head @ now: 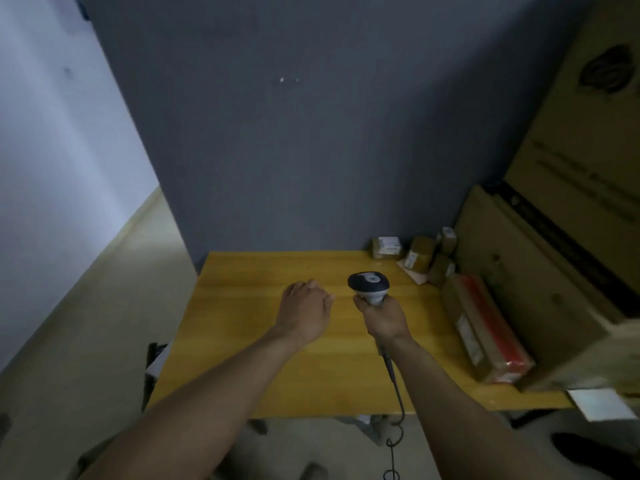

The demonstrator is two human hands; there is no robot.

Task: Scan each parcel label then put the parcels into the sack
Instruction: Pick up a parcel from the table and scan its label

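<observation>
My right hand (384, 318) grips the handle of a grey and black barcode scanner (369, 284) above the yellow table (263, 341), the scanner's head pointing away from me. Its cable (394, 403) hangs over the table's front edge. My left hand (304, 311) hovers over the table left of the scanner, fingers loosely curled, holding nothing. Several small brown parcels with white labels (420, 252) sit at the table's back right corner. A long parcel with red tape (485, 327) lies along the right side. No sack is in view.
Large cardboard boxes (540, 271) are stacked on the table's right side, reaching high. A grey wall (294, 133) stands right behind the table. A white paper (602, 403) lies at the table's front right corner. Beige floor lies to the left.
</observation>
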